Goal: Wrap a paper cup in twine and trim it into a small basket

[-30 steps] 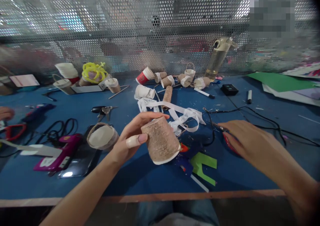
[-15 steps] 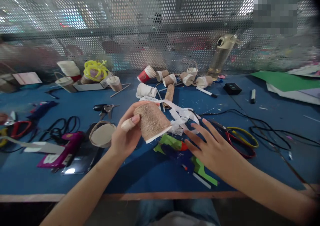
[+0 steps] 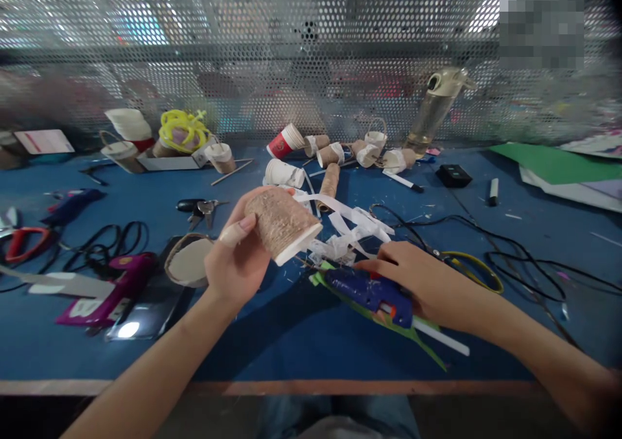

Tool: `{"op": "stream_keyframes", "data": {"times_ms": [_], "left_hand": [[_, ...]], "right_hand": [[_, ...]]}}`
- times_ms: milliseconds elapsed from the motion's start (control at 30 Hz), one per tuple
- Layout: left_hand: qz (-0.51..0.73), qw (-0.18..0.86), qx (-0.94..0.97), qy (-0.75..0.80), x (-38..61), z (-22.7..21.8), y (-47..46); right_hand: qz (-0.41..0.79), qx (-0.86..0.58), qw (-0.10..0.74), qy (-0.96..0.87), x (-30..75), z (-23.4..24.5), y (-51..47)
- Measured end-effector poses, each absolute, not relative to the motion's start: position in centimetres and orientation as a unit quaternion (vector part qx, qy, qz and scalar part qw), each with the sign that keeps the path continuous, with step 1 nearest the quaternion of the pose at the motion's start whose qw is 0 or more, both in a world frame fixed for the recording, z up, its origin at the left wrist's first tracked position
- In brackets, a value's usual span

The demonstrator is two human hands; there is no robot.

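My left hand [image 3: 236, 258] holds a paper cup wrapped in brown twine [image 3: 282, 223], tilted with its white rim towards the lower right. My right hand [image 3: 422, 282] is closed around a blue glue gun [image 3: 370, 291] with a white glue stick jutting out at its back; a green paper scrap [image 3: 399, 330] lies under it. White paper strips [image 3: 350, 226] lie just behind both hands. Scissors with yellow and red handles [image 3: 473, 269] rest right of my right hand.
A blue table [image 3: 272, 335] holds a purple glue gun [image 3: 113, 291], a twine-wrapped lid [image 3: 187, 267], black cables [image 3: 529, 258], several cups [image 3: 335, 154] at the back, a bottle [image 3: 430, 112], red scissors [image 3: 22, 241] and green paper [image 3: 549, 160]. A perforated metal screen stands behind.
My right hand left the scissors, moved left and took hold of the blue glue gun. My left hand raised the twine cup a little and tipped its rim to the right.
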State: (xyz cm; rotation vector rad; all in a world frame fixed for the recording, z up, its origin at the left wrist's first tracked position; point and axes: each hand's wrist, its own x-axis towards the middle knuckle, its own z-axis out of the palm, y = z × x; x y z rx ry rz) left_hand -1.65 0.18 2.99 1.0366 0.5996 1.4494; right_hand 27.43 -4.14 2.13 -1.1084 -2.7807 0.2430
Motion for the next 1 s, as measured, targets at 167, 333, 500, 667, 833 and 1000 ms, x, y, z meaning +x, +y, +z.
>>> {"op": "stream_keyframes", "data": {"times_ms": [167,333,500,667,833,1000], "left_hand": [[0.653,0.564,0.434,0.258,-1.5,3.0,0.3],[0.626,0.58,0.436,0.284,-1.3,2.7,0.1],[0.634,0.585,0.42,0.282,-1.2,2.9,0.2],[0.597,0.636,0.404,0.275,-1.1,2.9,0.5],[0.531,0.715,0.338,0.305,-0.8,2.5,0.1],[0.509,0.712,0.386,0.292,-0.5,2.6,-0.6]], "right_hand": [[0.092,-0.413,0.086,-0.902,27.9,2.0,-4.2],[0.07,-0.42,0.104,-0.899,26.5,0.4,-5.6],[0.159,-0.398,0.191,-0.883,27.3,0.0,-5.7],[0.228,-0.397,0.34,-0.822,28.2,0.7,-5.1],[0.294,-0.422,0.395,-0.761,27.5,0.6,-5.5],[0.305,-0.412,0.44,-0.737,27.0,0.3,-5.5]]}}
